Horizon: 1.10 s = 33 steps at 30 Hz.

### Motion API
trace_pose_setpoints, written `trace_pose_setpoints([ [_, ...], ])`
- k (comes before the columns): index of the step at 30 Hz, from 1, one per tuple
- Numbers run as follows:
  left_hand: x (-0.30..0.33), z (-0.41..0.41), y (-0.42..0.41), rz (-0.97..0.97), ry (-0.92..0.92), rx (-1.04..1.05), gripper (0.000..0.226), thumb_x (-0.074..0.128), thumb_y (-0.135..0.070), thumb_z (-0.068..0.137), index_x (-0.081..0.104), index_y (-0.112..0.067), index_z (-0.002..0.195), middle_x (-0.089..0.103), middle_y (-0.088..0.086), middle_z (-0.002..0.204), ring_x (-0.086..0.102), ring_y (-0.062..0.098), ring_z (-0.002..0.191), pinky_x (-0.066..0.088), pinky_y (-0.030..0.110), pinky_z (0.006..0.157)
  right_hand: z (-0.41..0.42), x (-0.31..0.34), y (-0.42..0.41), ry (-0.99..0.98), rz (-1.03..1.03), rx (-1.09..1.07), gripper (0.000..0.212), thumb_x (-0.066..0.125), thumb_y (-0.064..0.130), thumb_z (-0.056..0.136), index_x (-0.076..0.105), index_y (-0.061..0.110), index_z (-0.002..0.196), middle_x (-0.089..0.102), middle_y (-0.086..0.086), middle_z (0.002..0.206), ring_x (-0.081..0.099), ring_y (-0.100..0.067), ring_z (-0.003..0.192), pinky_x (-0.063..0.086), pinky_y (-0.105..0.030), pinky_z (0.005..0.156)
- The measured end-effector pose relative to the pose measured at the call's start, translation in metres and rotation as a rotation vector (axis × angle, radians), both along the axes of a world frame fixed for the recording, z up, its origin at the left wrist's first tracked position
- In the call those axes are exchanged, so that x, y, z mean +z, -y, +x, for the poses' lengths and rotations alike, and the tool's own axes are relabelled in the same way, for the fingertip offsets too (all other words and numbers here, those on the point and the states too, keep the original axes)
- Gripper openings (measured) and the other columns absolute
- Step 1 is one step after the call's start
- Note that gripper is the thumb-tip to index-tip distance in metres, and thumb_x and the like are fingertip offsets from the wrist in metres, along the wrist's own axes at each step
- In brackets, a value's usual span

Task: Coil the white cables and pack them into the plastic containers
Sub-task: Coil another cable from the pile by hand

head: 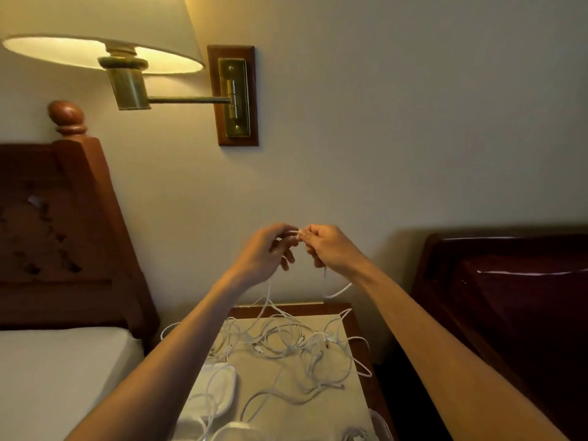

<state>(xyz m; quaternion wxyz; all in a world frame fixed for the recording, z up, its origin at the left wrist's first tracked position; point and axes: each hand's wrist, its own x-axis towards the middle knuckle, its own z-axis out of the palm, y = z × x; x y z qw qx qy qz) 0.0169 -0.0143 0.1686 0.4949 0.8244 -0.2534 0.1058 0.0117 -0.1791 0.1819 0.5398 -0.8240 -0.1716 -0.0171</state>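
Two hands are holding one white cable up above a bedside table.

The left hand (265, 249) and right hand (331, 248) are pinching the cable (294, 233) between curled fingers, close together; its ends are hanging down toward the tangled cables (286, 342) lying on the table (356, 316), near the plastic containers (219, 386).
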Motion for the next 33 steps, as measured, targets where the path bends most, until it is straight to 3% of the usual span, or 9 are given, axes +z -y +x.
trace_pose_setpoints([
  [2, 0.013, -0.003, -0.006, 0.169, 0.224, 0.101, 0.015, 0.052, -0.01, 0.097, 0.067, -0.011, 0.096, 0.06, -0.003, 0.068, 0.054, 0.003, 0.056, 0.042, 0.016, 0.056, -0.006, 0.006, 0.006, -0.023, 0.039, 0.071, 0.032, 0.04, 0.028, 0.104, 0.058, 0.013, 0.083, 0.042, 0.001, 0.061, 0.037, -0.008, 0.051, 0.035, -0.023, 0.049],
  [3, 0.019, -0.005, -0.009, 0.193, 0.301, 0.125, 0.014, 0.055, -0.012, 0.096, 0.068, -0.01, 0.092, 0.057, -0.008, 0.065, 0.052, 0.001, 0.057, 0.038, 0.011, 0.056, -0.009, 0.006, 0.011, -0.055, 0.091, 0.119, 0.034, 0.039, 0.03, 0.105, 0.056, 0.014, 0.08, 0.039, 0.002, 0.059, 0.033, -0.009, 0.049, 0.032, -0.023, 0.048],
  [7, 0.04, -0.008, -0.021, 0.154, 0.458, 0.241, 0.014, 0.061, -0.014, 0.093, 0.072, -0.005, 0.091, 0.066, -0.002, 0.084, 0.057, 0.009, 0.074, 0.038, 0.004, 0.066, -0.023, -0.002, 0.025, -0.189, 0.27, 0.219, 0.038, 0.036, 0.037, 0.104, 0.05, 0.017, 0.075, 0.03, 0.002, 0.059, 0.025, -0.01, 0.05, 0.025, -0.021, 0.047],
  [12, 0.048, -0.014, -0.028, 0.116, 0.505, 0.341, 0.016, 0.061, -0.015, 0.092, 0.073, -0.005, 0.094, 0.07, 0.003, 0.089, 0.061, 0.013, 0.078, 0.04, 0.004, 0.068, -0.036, 0.004, 0.026, -0.215, 0.304, 0.264, 0.038, 0.034, 0.037, 0.104, 0.051, 0.018, 0.077, 0.023, -0.001, 0.063, 0.019, -0.013, 0.052, 0.019, -0.024, 0.048],
  [17, 0.05, -0.011, -0.049, -0.051, 0.346, 0.464, 0.015, 0.058, -0.004, 0.093, 0.073, -0.003, 0.088, 0.063, 0.006, 0.073, 0.054, 0.014, 0.069, 0.036, 0.005, 0.06, -0.047, 0.019, 0.038, -0.239, 0.219, 0.296, 0.037, 0.031, 0.035, 0.106, 0.049, 0.017, 0.079, 0.025, -0.001, 0.062, 0.017, -0.014, 0.052, 0.017, -0.025, 0.048],
  [27, 0.021, 0.008, -0.074, 0.077, 0.128, 0.483, 0.03, 0.048, -0.009, 0.099, 0.065, -0.016, 0.075, 0.058, 0.003, 0.059, 0.051, 0.015, 0.057, 0.036, 0.021, 0.055, -0.064, 0.052, 0.053, -0.398, 0.258, 0.417, 0.038, 0.029, 0.029, 0.106, 0.053, 0.016, 0.081, 0.022, 0.004, 0.058, 0.015, -0.009, 0.047, 0.017, -0.021, 0.041],
  [31, 0.011, 0.008, -0.078, -0.003, -0.042, 0.429, 0.031, 0.043, -0.016, 0.102, 0.062, -0.016, 0.077, 0.04, 0.002, 0.055, 0.042, 0.012, 0.043, 0.044, 0.025, 0.049, -0.072, 0.062, 0.064, -0.426, 0.476, 0.452, 0.037, 0.033, 0.031, 0.103, 0.052, 0.017, 0.073, 0.02, 0.004, 0.059, 0.016, -0.009, 0.048, 0.02, -0.02, 0.04],
  [33, 0.005, 0.002, -0.066, 0.157, -0.004, 0.38, 0.03, 0.041, -0.02, 0.103, 0.055, -0.023, 0.076, 0.043, 0.0, 0.06, 0.04, 0.012, 0.051, 0.038, 0.027, 0.052, -0.073, 0.07, 0.062, -0.449, 0.719, 0.427, 0.034, 0.037, 0.03, 0.099, 0.049, 0.018, 0.07, 0.017, 0.006, 0.058, 0.013, -0.008, 0.047, 0.018, -0.021, 0.039],
])
